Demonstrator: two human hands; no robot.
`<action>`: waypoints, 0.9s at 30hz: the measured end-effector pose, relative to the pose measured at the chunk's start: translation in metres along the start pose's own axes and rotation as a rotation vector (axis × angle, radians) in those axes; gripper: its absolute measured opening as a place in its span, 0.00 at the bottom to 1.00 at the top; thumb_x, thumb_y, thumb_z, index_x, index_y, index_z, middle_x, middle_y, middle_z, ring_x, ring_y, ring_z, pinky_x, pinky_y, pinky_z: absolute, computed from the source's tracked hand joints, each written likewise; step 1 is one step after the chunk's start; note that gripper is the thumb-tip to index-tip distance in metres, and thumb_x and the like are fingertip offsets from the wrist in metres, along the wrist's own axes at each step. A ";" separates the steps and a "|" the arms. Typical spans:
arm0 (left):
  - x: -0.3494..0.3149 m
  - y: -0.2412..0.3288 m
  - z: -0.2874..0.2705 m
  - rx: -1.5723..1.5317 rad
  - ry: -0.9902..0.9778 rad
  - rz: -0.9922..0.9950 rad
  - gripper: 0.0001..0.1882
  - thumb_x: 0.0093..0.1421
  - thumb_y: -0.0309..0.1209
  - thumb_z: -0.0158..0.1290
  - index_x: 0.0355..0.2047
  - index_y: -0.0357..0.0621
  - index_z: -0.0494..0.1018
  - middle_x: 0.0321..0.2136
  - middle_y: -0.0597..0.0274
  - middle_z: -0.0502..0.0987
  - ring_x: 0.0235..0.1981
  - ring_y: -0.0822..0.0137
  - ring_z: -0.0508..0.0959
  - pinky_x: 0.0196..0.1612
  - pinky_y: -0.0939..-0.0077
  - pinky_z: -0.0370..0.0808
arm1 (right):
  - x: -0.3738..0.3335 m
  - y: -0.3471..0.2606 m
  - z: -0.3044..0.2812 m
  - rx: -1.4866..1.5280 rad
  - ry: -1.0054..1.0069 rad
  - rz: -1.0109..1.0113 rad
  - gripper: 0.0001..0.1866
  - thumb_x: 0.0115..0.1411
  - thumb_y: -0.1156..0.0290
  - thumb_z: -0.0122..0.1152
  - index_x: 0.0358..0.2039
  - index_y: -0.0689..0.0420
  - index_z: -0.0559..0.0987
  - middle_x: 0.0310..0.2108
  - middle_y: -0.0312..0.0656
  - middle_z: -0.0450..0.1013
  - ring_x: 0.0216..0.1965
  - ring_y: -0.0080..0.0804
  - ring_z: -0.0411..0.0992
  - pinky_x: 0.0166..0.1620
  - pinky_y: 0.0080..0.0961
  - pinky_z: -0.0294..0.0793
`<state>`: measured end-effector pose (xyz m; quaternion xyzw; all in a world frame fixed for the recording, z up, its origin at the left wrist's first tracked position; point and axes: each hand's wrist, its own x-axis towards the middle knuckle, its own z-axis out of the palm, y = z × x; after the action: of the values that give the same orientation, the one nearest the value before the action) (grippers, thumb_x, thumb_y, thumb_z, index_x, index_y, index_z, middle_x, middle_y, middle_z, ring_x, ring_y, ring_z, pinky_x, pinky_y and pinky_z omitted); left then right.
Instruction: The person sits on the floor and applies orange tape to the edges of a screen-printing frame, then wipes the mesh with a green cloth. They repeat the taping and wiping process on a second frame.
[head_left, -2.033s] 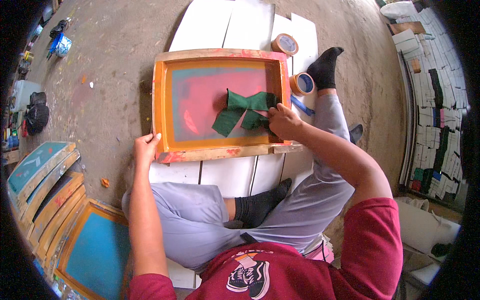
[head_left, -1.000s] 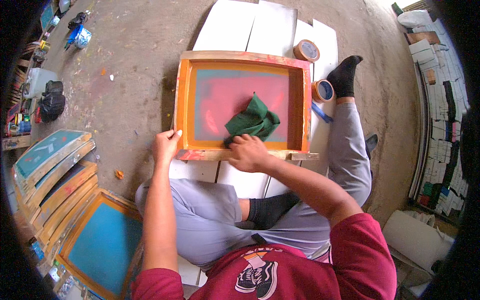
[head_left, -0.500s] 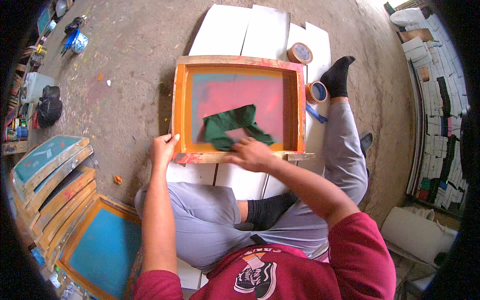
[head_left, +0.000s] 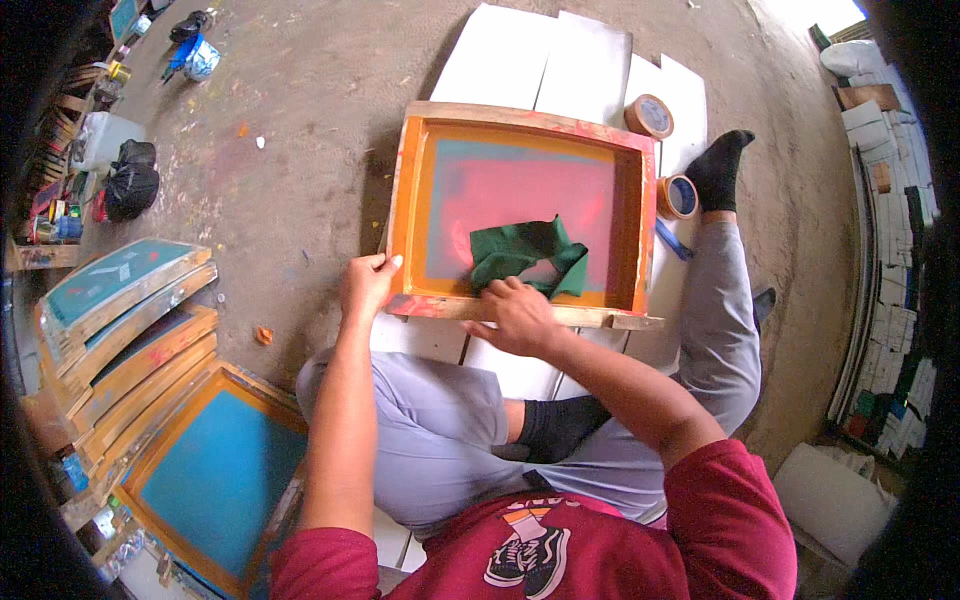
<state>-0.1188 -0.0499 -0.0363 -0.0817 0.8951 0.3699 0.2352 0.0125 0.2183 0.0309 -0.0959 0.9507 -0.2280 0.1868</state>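
Note:
A wooden-framed printing screen [head_left: 530, 185] with pink and grey-blue mesh lies in front of me on white boards. My left hand [head_left: 370, 285] grips the frame at its near left corner, thumb on top of the wood. On the mesh near the closest side sits a crumpled dark green cloth [head_left: 515, 247], and a paler patch shows in its middle. My right hand [head_left: 520, 315] reaches over the near rail with its fingers closed on the cloth's near edge; the fingertips are partly hidden.
Rolls of brown tape [head_left: 650, 117] and a blue strip [head_left: 673, 240] lie right of the screen on white boards [head_left: 495, 60]. More framed screens [head_left: 225, 480] are stacked at my left. A blue-and-white pot [head_left: 200, 58] stands far left. Stacked white material [head_left: 885, 270] lines the right side.
The whole scene has shifted right in view. Against the frame, my right hand has moved slightly left, and the cloth looks more bunched. My left hand keeps its hold on the corner.

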 end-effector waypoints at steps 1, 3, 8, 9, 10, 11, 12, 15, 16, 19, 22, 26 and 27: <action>0.000 -0.001 0.000 0.011 -0.004 0.009 0.20 0.62 0.50 0.63 0.42 0.48 0.86 0.32 0.48 0.85 0.35 0.48 0.86 0.39 0.57 0.78 | 0.014 -0.012 0.005 0.001 -0.025 -0.027 0.33 0.65 0.35 0.56 0.49 0.52 0.85 0.45 0.47 0.76 0.51 0.49 0.72 0.53 0.45 0.74; 0.002 -0.004 -0.001 0.032 -0.012 0.025 0.20 0.62 0.50 0.63 0.43 0.48 0.86 0.33 0.47 0.85 0.35 0.47 0.86 0.39 0.56 0.78 | 0.037 -0.033 0.013 0.033 -0.007 -0.095 0.33 0.65 0.34 0.55 0.49 0.51 0.85 0.46 0.47 0.76 0.53 0.48 0.72 0.53 0.45 0.74; 0.007 -0.016 0.006 -0.002 0.011 0.057 0.21 0.62 0.50 0.63 0.43 0.47 0.86 0.34 0.45 0.85 0.36 0.45 0.85 0.40 0.55 0.79 | 0.070 -0.065 0.016 0.076 -0.064 -0.123 0.29 0.63 0.28 0.52 0.51 0.31 0.86 0.49 0.46 0.74 0.57 0.48 0.71 0.57 0.50 0.74; 0.008 -0.016 0.007 -0.017 0.024 0.068 0.20 0.62 0.49 0.63 0.43 0.46 0.86 0.34 0.45 0.85 0.36 0.45 0.85 0.40 0.55 0.79 | 0.072 -0.066 0.015 0.064 -0.068 -0.126 0.29 0.63 0.28 0.52 0.51 0.32 0.86 0.49 0.46 0.74 0.56 0.48 0.71 0.57 0.50 0.74; 0.008 -0.016 0.007 -0.032 0.037 0.079 0.20 0.62 0.49 0.64 0.43 0.46 0.86 0.34 0.45 0.85 0.36 0.45 0.85 0.40 0.55 0.79 | 0.074 -0.066 0.014 0.053 -0.072 -0.129 0.30 0.64 0.28 0.51 0.51 0.32 0.86 0.49 0.46 0.74 0.56 0.48 0.71 0.57 0.50 0.74; 0.007 -0.015 0.007 -0.013 0.023 0.071 0.20 0.62 0.49 0.64 0.43 0.46 0.86 0.34 0.45 0.85 0.36 0.45 0.85 0.40 0.55 0.79 | 0.075 -0.067 0.012 0.042 -0.076 -0.132 0.30 0.64 0.28 0.51 0.51 0.33 0.86 0.49 0.47 0.75 0.56 0.49 0.72 0.57 0.51 0.75; 0.007 -0.013 0.004 0.007 0.010 0.063 0.20 0.62 0.48 0.64 0.42 0.45 0.86 0.34 0.45 0.85 0.36 0.45 0.85 0.40 0.55 0.79 | 0.077 -0.065 0.009 0.073 -0.087 -0.136 0.34 0.62 0.27 0.52 0.48 0.42 0.86 0.47 0.48 0.76 0.54 0.49 0.73 0.56 0.49 0.75; 0.004 -0.005 0.005 -0.013 0.035 0.079 0.15 0.64 0.40 0.64 0.34 0.38 0.83 0.25 0.60 0.80 0.28 0.66 0.76 0.32 0.64 0.73 | 0.081 -0.058 0.000 0.142 -0.101 -0.150 0.42 0.60 0.26 0.55 0.42 0.59 0.85 0.44 0.50 0.77 0.48 0.52 0.76 0.55 0.45 0.76; 0.003 -0.003 0.007 -0.033 0.053 0.095 0.14 0.64 0.36 0.65 0.30 0.34 0.82 0.21 0.68 0.77 0.24 0.76 0.71 0.28 0.68 0.70 | 0.083 -0.060 0.003 0.148 -0.092 -0.156 0.43 0.60 0.25 0.55 0.42 0.59 0.85 0.43 0.51 0.78 0.47 0.52 0.76 0.55 0.44 0.76; 0.002 -0.005 0.001 -0.056 0.034 0.134 0.15 0.65 0.36 0.64 0.31 0.34 0.83 0.20 0.68 0.77 0.22 0.76 0.71 0.25 0.69 0.69 | 0.084 -0.059 0.008 0.133 -0.101 -0.173 0.37 0.65 0.27 0.47 0.45 0.48 0.87 0.45 0.52 0.78 0.52 0.54 0.75 0.55 0.48 0.76; 0.005 -0.009 0.002 -0.118 -0.011 0.048 0.17 0.63 0.43 0.65 0.38 0.39 0.84 0.25 0.55 0.82 0.25 0.64 0.80 0.31 0.63 0.74 | 0.073 -0.043 0.009 0.142 -0.049 -0.166 0.36 0.71 0.36 0.45 0.41 0.58 0.85 0.39 0.54 0.78 0.48 0.53 0.76 0.53 0.47 0.76; 0.003 -0.002 -0.005 -0.069 -0.035 -0.011 0.18 0.62 0.44 0.65 0.40 0.40 0.85 0.27 0.48 0.85 0.28 0.62 0.84 0.35 0.62 0.76 | 0.033 -0.002 -0.001 0.130 -0.078 -0.040 0.35 0.73 0.37 0.43 0.43 0.57 0.85 0.40 0.56 0.78 0.50 0.54 0.77 0.54 0.48 0.76; 0.003 -0.004 -0.004 -0.070 -0.029 -0.004 0.18 0.62 0.43 0.65 0.40 0.40 0.85 0.27 0.48 0.85 0.28 0.62 0.84 0.35 0.63 0.76 | 0.022 0.014 -0.004 0.113 -0.072 -0.056 0.34 0.73 0.37 0.43 0.43 0.56 0.85 0.42 0.56 0.79 0.52 0.55 0.76 0.55 0.48 0.76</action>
<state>-0.1218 -0.0553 -0.0382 -0.0862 0.8778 0.4019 0.2458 -0.0102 0.2264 0.0206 -0.1198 0.9260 -0.2829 0.2193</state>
